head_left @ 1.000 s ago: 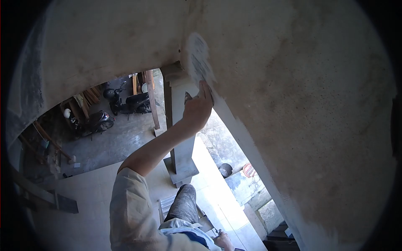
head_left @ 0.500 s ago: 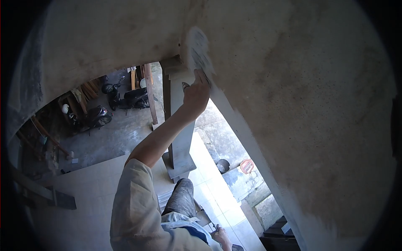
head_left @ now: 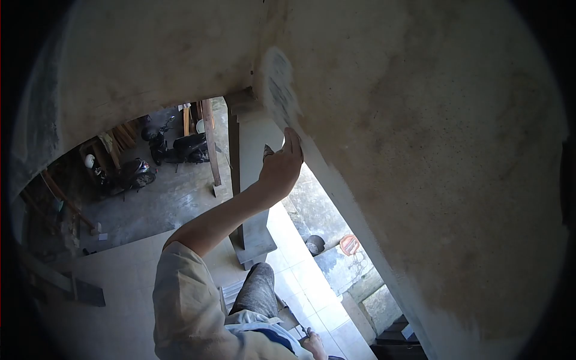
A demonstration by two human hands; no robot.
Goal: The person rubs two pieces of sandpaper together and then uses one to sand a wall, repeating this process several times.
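Note:
My left hand [head_left: 282, 171] is raised to the slanted edge of the plastered wall [head_left: 420, 150], fingers stretched up along it. It grips what looks like a putty knife [head_left: 267, 152], mostly hidden by the hand, with a dark pointed end showing on the left. Just above the fingertips lies a whitish patch [head_left: 279, 84] with grey streaks. Low in the view, beside my knee [head_left: 255, 291], my right hand [head_left: 313, 345] is closed round a dark-handled tool [head_left: 306, 332]. The rest of that tool is hard to make out.
A grey pillar [head_left: 255, 225] stands behind my left arm. Below are a pale tiled floor [head_left: 129, 276], a parked motorbike [head_left: 183, 149] and another motorbike [head_left: 135, 174]. Outside the opening sit a dark bucket [head_left: 315, 244] and a reddish round object [head_left: 349, 244].
My left hand has slid down the wall edge, away from the whitish patch, so more of its streaks show. The view has shifted slightly. My right hand stays low.

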